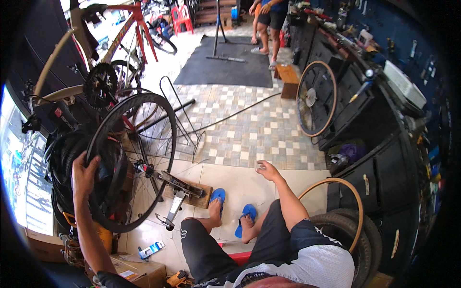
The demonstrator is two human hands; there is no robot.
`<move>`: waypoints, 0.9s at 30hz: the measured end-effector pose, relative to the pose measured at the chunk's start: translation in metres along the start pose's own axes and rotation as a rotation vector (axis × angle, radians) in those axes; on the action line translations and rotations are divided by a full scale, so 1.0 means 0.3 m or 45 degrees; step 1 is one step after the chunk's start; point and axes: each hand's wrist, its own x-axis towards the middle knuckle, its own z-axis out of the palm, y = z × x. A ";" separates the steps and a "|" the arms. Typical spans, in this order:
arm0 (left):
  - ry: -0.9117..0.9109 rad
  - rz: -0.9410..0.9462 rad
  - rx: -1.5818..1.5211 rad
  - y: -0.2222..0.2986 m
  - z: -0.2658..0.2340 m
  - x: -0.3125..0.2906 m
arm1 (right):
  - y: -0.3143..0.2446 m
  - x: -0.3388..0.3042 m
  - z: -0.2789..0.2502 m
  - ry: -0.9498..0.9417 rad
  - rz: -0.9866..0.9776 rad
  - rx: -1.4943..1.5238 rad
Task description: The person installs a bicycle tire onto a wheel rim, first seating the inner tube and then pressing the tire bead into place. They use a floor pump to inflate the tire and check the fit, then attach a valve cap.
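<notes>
My left hand is closed around the left edge of a black bicycle wheel, thumb and fingers on its rim. The wheel stands upright and tilted, its hub beside a metal wheel truing stand. That stand rests on a wooden board on the floor. My right hand hovers above the tiles, well apart from the wheel, fingers loosely apart with nothing visible in them.
A bike frame and black tyres crowd the left. Tan-walled wheels, more tyres and dark cabinets line the right. A cardboard box lies near my left. Another person stands on the far mat.
</notes>
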 end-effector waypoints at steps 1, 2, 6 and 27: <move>-0.050 -0.036 -0.031 0.067 -0.047 0.002 | 0.002 -0.054 -0.074 0.039 -0.041 -0.001; -0.098 -0.062 -0.060 0.152 -0.101 0.002 | 0.006 -0.118 -0.155 0.094 -0.094 -0.063; 0.199 0.326 -0.077 0.168 -0.325 -0.037 | -0.003 -0.330 -0.450 0.199 -0.176 -0.104; 0.031 0.618 -0.083 1.043 0.182 0.003 | -0.328 -1.523 -1.369 1.201 -0.042 -0.407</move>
